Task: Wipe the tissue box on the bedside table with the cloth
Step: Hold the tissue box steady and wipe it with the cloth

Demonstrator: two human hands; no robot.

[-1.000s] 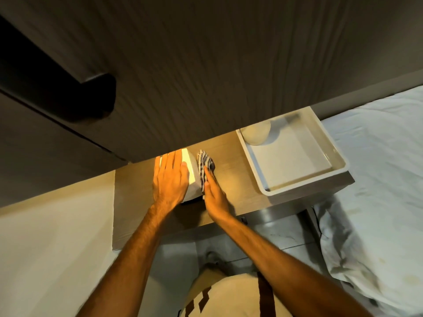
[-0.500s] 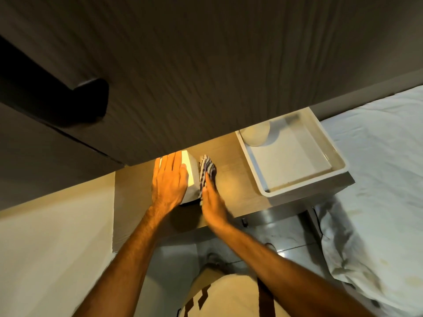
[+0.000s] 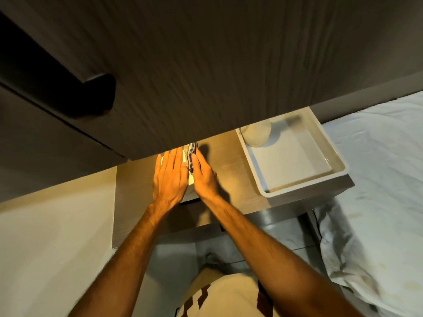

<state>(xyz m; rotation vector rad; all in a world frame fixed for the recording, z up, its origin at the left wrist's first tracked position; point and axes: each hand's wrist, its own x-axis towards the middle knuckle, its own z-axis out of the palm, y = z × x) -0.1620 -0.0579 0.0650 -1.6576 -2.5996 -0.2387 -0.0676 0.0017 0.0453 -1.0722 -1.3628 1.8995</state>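
Observation:
A white tissue box [image 3: 190,179] stands on the wooden bedside table [image 3: 231,179], mostly hidden under my hands and the cabinet above. My left hand [image 3: 169,177] lies flat on top of the box, fingers stretched out. My right hand [image 3: 203,177] presses a checked cloth [image 3: 190,156] against the box's right side, fingers straight along it. Only a strip of the cloth shows between my two hands, with its far end close under the cabinet edge.
A dark wooden cabinet [image 3: 206,65] with a black handle [image 3: 91,92] overhangs the table's back. A white tray [image 3: 297,175] holding a round pale object [image 3: 256,133] sits on the table's right. A bed with white sheets [image 3: 377,179] lies to the right.
My right hand and the cloth slid farther back along the box's right side, toward the cabinet. My left hand stayed flat on the box.

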